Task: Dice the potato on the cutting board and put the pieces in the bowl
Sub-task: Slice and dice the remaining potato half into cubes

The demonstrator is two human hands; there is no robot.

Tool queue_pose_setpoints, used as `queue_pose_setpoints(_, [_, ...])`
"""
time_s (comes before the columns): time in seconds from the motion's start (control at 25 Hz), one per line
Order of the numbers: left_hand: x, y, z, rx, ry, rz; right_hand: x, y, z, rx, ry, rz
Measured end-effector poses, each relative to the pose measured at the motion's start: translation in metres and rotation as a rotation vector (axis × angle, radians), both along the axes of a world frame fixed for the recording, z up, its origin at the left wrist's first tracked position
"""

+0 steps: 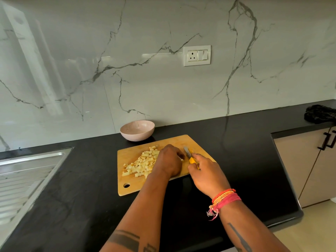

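a yellow-handled knife (pixel 190 156) is gripped by the right hand (pixel 207 176); the left hand (pixel 170 160) is curled over something hidden on the cutting board (pixel 196 142), beside the potato pieces (pixel 141 164). the bowl (pixel 137 130) is set just behind.

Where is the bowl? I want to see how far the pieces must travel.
In the head view the bowl sits on the black counter against the marble wall, just beyond the cutting board's far left corner.

Pale potato dice (pixel 141 163) heaped on wooden board (pixel 127 179), pink bowl (pixel 137 130) behind
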State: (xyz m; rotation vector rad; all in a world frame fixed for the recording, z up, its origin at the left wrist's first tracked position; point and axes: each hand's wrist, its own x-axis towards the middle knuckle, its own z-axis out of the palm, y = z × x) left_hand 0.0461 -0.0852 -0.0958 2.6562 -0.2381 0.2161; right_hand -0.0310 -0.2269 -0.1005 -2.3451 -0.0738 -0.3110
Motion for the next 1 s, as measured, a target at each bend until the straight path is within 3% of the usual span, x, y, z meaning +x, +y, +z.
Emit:
queue_pose_setpoints(0.2, [-0.002,0.006,0.000,-0.048,0.016,-0.050,-0.001,0.003,-0.003,-0.137,0.048,0.015])
queue_pose_setpoints(0.4, [-0.001,0.008,-0.001,0.043,-0.012,0.026,-0.003,0.011,-0.006,-0.372,0.017,0.011])
queue_pose_setpoints(0.8, [-0.002,0.012,-0.001,0.002,-0.039,0.086,-0.002,0.009,-0.007,-0.275,-0.034,0.030])
queue_pose_setpoints(1.0, [-0.001,0.012,-0.001,0.012,-0.038,0.102,-0.006,0.014,-0.006,-0.357,-0.066,0.050])
